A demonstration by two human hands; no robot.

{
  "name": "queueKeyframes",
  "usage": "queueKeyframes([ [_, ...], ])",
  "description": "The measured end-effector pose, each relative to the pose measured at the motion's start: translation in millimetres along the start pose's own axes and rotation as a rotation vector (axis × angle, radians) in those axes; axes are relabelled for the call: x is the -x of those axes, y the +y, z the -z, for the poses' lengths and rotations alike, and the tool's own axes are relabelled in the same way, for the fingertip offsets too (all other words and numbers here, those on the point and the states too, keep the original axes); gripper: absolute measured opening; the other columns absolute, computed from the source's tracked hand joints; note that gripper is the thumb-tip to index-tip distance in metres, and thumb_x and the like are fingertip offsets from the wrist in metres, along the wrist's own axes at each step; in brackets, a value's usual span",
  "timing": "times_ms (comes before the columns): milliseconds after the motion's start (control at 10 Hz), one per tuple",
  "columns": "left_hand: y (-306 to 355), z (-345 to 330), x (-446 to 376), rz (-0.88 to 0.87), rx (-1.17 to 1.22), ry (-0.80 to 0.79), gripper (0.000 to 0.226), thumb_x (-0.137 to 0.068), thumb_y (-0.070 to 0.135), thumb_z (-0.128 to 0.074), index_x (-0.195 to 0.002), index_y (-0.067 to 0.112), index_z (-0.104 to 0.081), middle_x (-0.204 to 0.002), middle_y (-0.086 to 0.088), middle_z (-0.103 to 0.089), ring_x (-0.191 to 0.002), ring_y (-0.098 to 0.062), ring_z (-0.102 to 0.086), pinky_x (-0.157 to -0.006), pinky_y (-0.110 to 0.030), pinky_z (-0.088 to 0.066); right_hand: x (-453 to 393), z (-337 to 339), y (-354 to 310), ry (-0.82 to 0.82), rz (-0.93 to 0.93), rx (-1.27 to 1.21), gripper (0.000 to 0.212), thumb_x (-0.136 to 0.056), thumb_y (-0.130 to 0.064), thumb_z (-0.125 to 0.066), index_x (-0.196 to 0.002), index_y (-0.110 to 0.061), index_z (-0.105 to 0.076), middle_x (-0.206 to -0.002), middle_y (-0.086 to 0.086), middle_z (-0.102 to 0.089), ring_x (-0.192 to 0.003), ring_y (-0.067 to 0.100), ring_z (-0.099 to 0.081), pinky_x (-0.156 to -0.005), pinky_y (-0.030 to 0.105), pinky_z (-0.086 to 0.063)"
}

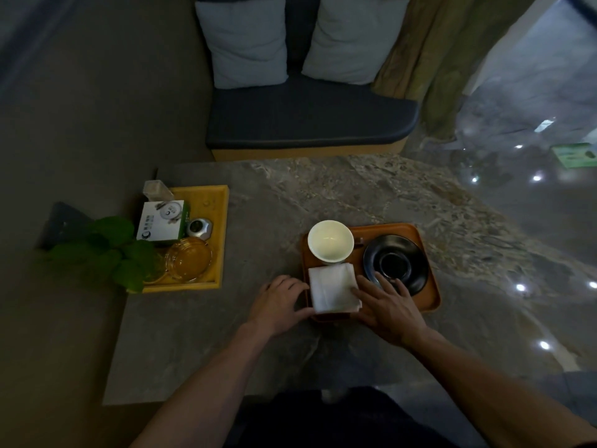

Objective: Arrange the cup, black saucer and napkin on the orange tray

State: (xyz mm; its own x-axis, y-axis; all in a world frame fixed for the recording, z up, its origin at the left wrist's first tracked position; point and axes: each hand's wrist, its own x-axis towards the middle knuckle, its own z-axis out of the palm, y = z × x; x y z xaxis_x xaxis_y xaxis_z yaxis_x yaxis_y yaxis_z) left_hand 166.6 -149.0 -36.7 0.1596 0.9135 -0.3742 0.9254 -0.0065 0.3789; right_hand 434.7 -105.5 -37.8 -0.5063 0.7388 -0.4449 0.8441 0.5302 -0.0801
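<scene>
Both hands sit at the orange tray (429, 299): left hand (279, 305) at its left edge, right hand (389, 310) fingers spread on the napkin (332, 291). White cup (330, 242) behind the napkin, black saucer (397, 263) on the tray's right half.

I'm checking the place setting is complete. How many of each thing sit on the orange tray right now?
Cup: 1
Black saucer: 1
Napkin: 1
Total on the orange tray: 3
</scene>
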Motion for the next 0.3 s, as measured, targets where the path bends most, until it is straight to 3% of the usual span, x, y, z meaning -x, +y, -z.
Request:
queueKeyframes([
  [200,15,2,17,0.025,0.084,0.071,0.059,-0.084,0.061,-0.057,-0.135,0.032,-0.047,-0.142,0.006,-0.049,-0.134,-0.012,-0.038,-0.110,-0.041,-0.034,16,9,11,0.018,-0.005,-0.097,0.062,-0.088,-0.069,-0.033,-0.144,-0.047,-0.020,-0.160,-0.006,-0.012,-0.147,0.026,-0.001,-0.116,0.058,-0.007],
  [300,31,4,25,0.032,0.108,0.126,0.058,-0.084,0.062,-0.058,-0.133,0.034,-0.049,-0.140,0.008,-0.051,-0.130,-0.009,-0.043,-0.108,-0.040,-0.039,30,21,28,0.029,0.033,-0.118,0.058,-0.087,-0.071,-0.027,-0.139,-0.046,-0.033,-0.156,-0.009,-0.028,-0.146,0.022,-0.013,-0.116,0.054,-0.013],
])
